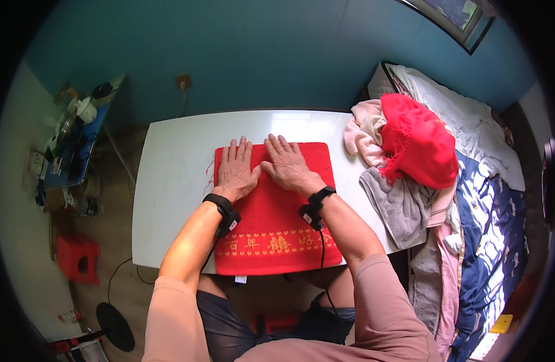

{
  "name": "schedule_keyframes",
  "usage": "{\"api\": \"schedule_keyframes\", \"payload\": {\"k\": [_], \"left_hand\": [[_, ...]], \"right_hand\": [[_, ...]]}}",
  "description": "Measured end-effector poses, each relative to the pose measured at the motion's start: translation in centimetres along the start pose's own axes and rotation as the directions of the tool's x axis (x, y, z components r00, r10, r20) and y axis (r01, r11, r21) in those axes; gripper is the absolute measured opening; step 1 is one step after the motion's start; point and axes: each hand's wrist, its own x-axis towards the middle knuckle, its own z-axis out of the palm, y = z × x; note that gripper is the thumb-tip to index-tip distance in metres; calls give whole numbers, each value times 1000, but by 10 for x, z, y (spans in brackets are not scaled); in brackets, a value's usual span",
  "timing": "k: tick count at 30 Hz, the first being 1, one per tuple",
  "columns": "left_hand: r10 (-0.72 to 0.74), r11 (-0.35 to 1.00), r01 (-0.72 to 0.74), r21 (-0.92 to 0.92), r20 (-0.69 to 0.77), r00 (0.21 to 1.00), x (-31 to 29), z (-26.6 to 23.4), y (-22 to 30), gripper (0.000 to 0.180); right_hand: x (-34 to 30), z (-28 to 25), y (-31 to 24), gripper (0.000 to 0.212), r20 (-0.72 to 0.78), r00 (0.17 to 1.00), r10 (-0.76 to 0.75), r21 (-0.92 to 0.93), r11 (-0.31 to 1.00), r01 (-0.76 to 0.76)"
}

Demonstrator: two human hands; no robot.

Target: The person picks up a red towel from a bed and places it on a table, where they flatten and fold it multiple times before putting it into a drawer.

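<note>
A red towel (271, 211) with a band of yellow hearts and characters lies flat on a white table (169, 199), its near end at the table's front edge. My left hand (236, 172) rests palm down on its upper left part, fingers stretched out. Beside it, my right hand (288, 166) lies flat on the upper middle of the towel, fingers extended and thumb reaching toward the left hand. Neither hand grips anything. Loose red threads (209, 175) stick out past the towel's left edge. Both wrists wear black bands with cables.
On the table's right end are a fringed red cloth (419, 142), a pale pink towel (365, 130) and a grey towel (398, 205). A bed with a dark blue cover (488, 241) adjoins it. At left stand a cluttered blue side table (78, 163) and a red stool (78, 259).
</note>
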Motion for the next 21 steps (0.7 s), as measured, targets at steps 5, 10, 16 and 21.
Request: {"api": "schedule_keyframes", "payload": {"k": [5,10,16,21], "left_hand": [[-12,997,14,-77,32,999,9,24,-12,76],[-69,996,71,-56,50,996,-1,17,-32,80],[-226,972,230,-41,84,971,-20,16,-71,82],[-236,972,236,19,-5,972,-22,5,-53,80]], "right_hand": [[4,22,15,74,61,998,3,23,1000,-5],[-21,8,55,79,67,995,72,-3,997,-72],[-66,-11,127,82,79,943,322,-52,946,-319],[-68,-19,102,82,-42,956,291,-90,952,-294]]}}
